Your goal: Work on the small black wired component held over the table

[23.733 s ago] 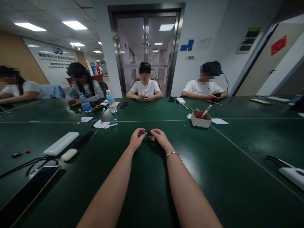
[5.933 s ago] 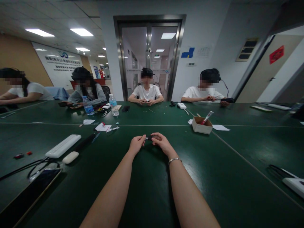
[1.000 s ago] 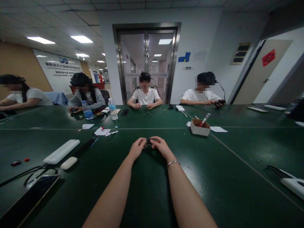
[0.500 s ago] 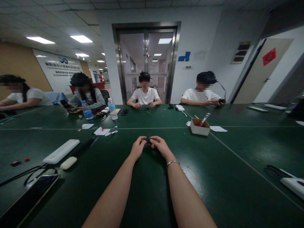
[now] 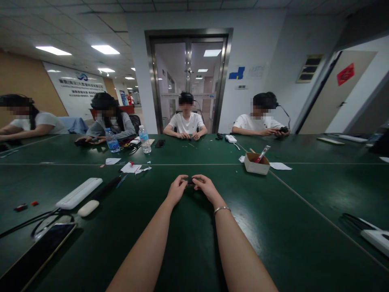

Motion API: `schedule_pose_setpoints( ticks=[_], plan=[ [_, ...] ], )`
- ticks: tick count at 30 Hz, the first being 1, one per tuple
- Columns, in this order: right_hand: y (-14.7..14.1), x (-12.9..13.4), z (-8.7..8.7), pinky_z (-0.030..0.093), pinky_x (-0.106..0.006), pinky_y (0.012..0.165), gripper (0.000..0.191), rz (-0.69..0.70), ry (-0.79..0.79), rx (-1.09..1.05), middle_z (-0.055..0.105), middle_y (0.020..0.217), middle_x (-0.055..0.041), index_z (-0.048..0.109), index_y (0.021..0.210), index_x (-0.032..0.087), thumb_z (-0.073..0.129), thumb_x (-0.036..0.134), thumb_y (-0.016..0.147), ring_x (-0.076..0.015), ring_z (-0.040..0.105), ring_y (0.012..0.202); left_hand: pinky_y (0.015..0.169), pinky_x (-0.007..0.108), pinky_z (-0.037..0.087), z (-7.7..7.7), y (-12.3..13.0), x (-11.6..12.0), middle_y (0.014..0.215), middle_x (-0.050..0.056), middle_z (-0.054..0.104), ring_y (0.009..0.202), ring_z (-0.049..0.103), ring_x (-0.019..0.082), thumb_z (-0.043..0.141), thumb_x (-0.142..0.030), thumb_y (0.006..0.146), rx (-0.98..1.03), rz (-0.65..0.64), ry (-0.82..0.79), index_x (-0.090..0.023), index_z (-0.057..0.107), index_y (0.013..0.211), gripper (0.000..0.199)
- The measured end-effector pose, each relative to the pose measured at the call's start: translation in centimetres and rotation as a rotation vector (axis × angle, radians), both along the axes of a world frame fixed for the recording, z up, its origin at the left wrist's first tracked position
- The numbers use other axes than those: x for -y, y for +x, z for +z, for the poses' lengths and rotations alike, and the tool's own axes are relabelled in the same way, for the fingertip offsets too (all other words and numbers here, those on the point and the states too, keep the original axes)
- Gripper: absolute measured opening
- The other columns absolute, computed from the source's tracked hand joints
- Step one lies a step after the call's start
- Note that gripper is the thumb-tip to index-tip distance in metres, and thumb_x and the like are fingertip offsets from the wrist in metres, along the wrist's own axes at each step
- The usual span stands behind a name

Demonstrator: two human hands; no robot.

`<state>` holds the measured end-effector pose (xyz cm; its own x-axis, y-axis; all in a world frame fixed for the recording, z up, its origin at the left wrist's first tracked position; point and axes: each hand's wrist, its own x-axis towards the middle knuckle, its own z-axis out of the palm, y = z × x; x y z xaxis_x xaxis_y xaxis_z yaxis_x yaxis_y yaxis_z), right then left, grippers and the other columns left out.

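Both my hands meet over the middle of the green table (image 5: 194, 243), holding a small black object (image 5: 190, 181) between their fingertips. My left hand (image 5: 177, 189) pinches its left end with thumb and forefinger. At the other end, the fingers of my right hand (image 5: 206, 188) are closed on it, and a silver bracelet (image 5: 222, 209) circles that wrist. The object is dark and partly covered by fingers, too small for me to tell its kind.
Left of me lie a white power strip (image 5: 79, 193), a white rounded case (image 5: 88, 208), a phone (image 5: 38, 253) and cables. Ahead stand a small box (image 5: 257, 166) with a tool in it and two water bottles (image 5: 144, 140). Several people sit across the table.
My hands stay almost in place, still holding the black object, which shows slightly more between the fingers. Across the table, the middle person's hands have come closer together.
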<state>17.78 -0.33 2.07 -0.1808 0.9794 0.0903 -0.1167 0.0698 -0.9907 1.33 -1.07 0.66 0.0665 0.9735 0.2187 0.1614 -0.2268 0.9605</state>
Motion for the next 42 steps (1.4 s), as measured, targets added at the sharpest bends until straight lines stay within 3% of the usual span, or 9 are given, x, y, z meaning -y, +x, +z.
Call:
schedule_pose_setpoints(
  ticks=[4,8,13,20,29,35,42],
  plan=[
    [-0.02,0.07,0.09,0.046,-0.024,0.058,0.036,0.000,-0.002,0.006,0.067,0.068,-0.0011,0.065,0.093,0.015,0.075,0.036,0.065,-0.0093,0.056,0.054,0.059,0.025,0.042,-0.10,-0.06,-0.04,0.071,0.001,0.060,0.064,0.056,0.014,0.046,-0.044,0.086,-0.037,0.005,-0.020,-0.017,0.060,0.108,0.038],
    [-0.07,-0.08,-0.11,0.046,-0.024,0.057,0.038,0.001,0.013,0.014,0.066,0.066,-0.0002,0.065,0.093,0.015,0.075,0.038,0.065,-0.0092,0.056,0.052,0.063,0.025,0.044,-0.01,-0.08,-0.09,0.082,0.004,0.064,0.074,0.060,0.015,0.050,-0.039,0.084,-0.041,0.013,0.019,-0.018,0.060,0.109,0.034],
    [-0.10,-0.30,-0.37,0.045,-0.024,0.056,0.040,0.000,-0.001,0.017,0.067,0.068,-0.0011,0.064,0.094,0.015,0.075,0.039,0.065,-0.0089,0.055,0.052,0.061,0.025,0.043,0.12,-0.16,-0.18,0.065,0.001,0.060,0.065,0.058,0.014,0.043,-0.040,0.088,-0.079,0.039,0.007,-0.016,0.061,0.107,0.035],
    [-0.04,-0.27,-0.27,0.046,-0.025,0.057,0.038,0.004,0.007,0.028,0.067,0.068,-0.0005,0.064,0.094,0.015,0.074,0.038,0.066,-0.0092,0.055,0.052,0.058,0.023,0.044,0.64,0.05,0.24,0.077,0.003,0.064,0.069,0.060,0.014,0.048,-0.037,0.085,-0.015,0.020,-0.016,-0.017,0.062,0.104,0.031],
    [-0.08,-0.29,-0.26,0.045,-0.024,0.058,0.037,0.011,0.008,0.028,0.068,0.068,-0.0013,0.066,0.097,0.014,0.073,0.035,0.067,-0.0087,0.055,0.053,0.076,0.030,0.050,0.27,-0.23,-0.09,0.095,0.006,0.068,0.082,0.063,0.016,0.057,-0.024,0.078,-0.041,0.044,0.055,-0.019,0.064,0.105,0.028],
    [-0.04,-0.41,-0.41,0.046,-0.024,0.059,0.035,0.015,-0.015,0.017,0.070,0.072,-0.0046,0.066,0.093,0.014,0.073,0.038,0.068,-0.0091,0.057,0.054,0.082,0.033,0.051,0.68,-0.58,0.12,0.095,0.007,0.069,0.086,0.065,0.018,0.065,-0.027,0.075,-0.035,0.059,0.133,-0.017,0.067,0.096,0.024],
    [-0.07,-0.18,-0.13,0.045,-0.024,0.057,0.034,0.027,0.014,0.028,0.067,0.067,-0.0038,0.066,0.089,0.013,0.069,0.042,0.072,-0.0096,0.055,0.054,0.085,0.035,0.050,0.55,-0.58,-0.12,0.092,0.008,0.071,0.088,0.066,0.019,0.067,-0.031,0.074,0.032,0.026,0.114,-0.016,0.069,0.090,0.022]
  ],
)
